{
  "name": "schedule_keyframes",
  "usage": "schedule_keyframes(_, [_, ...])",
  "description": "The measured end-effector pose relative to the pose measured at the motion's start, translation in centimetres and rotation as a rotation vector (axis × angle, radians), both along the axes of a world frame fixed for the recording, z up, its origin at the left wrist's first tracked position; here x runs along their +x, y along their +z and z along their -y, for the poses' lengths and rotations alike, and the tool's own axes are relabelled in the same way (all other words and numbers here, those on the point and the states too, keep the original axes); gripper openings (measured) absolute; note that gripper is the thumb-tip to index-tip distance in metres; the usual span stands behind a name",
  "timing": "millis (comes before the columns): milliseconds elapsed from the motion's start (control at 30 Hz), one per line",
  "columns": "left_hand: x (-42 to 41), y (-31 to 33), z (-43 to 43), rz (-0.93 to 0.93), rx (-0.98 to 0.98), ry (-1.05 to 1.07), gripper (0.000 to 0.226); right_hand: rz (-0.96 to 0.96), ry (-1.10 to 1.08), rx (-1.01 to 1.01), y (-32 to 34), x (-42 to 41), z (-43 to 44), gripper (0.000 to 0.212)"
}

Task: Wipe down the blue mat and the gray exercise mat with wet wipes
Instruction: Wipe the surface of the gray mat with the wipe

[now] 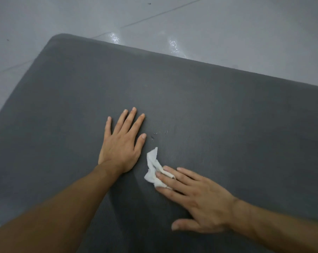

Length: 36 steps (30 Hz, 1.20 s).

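The gray exercise mat (209,110) lies flat on the floor and fills most of the view, its rounded far corner at the upper left. My left hand (122,143) rests palm down on the mat with fingers spread, holding nothing. My right hand (196,196) lies flat just to its right, fingertips pressing a crumpled white wet wipe (153,168) against the mat. Part of the wipe is hidden under those fingers. A few small specks (155,134) sit on the mat beyond the wipe. No blue mat is in view.
Pale tiled floor (191,21) surrounds the mat beyond its far edge and on the left. Wet shiny patches (172,45) lie on the tiles close to the mat's far edge.
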<state>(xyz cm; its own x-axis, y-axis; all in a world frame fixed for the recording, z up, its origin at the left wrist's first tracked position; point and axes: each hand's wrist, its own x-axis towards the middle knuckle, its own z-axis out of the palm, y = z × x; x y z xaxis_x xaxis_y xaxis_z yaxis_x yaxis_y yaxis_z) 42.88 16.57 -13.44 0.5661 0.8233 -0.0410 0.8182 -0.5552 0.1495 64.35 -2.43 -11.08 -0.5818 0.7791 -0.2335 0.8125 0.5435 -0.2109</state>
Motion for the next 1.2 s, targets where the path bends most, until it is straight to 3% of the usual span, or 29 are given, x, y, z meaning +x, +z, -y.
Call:
schedule_keyframes(100, [-0.1,0.0,0.0,-0.004,-0.002,-0.007,0.062,-0.015,0.024,0.016,-0.3,0.8,-1.0,0.080])
schedule_keyframes(333, [0.0,0.0,-0.1,-0.005,-0.019,-0.019,0.060,0.090,-0.463,0.065,-0.4,7.8,-11.6,0.083])
schedule_keyframes(433, [-0.1,0.0,-0.2,-0.001,-0.024,-0.028,0.060,0.056,-0.536,0.049,0.0,7.8,-13.7,0.084])
schedule_keyframes(600, [-1.4,-0.1,-0.8,0.113,-0.073,-0.043,0.059,-0.008,-0.217,0.073,-0.6,1.8,-10.0,0.082])
schedule_keyframes(767, [-5.6,0.3,-0.4,0.073,-0.045,0.023,0.057,-0.066,0.165,0.033,-0.7,-4.3,-1.3,0.079])
schedule_keyframes(833, [-6.0,0.4,0.2,0.056,-0.059,0.032,0.058,-0.074,0.219,0.018,-0.6,-4.0,-1.0,0.078])
schedule_keyframes(933, [-5.4,0.2,0.8,0.051,-0.066,0.068,0.060,-0.068,0.069,0.033,-1.0,-1.7,-4.9,0.075])
schedule_keyframes(1100, [-5.0,0.4,1.1,0.051,-0.088,0.097,0.062,0.054,-0.400,0.066,-0.5,3.9,-13.5,0.082])
schedule_keyframes(1200, [-4.7,0.4,1.3,0.056,-0.086,0.114,0.062,0.047,-0.527,0.028,0.1,5.0,-14.9,0.087])
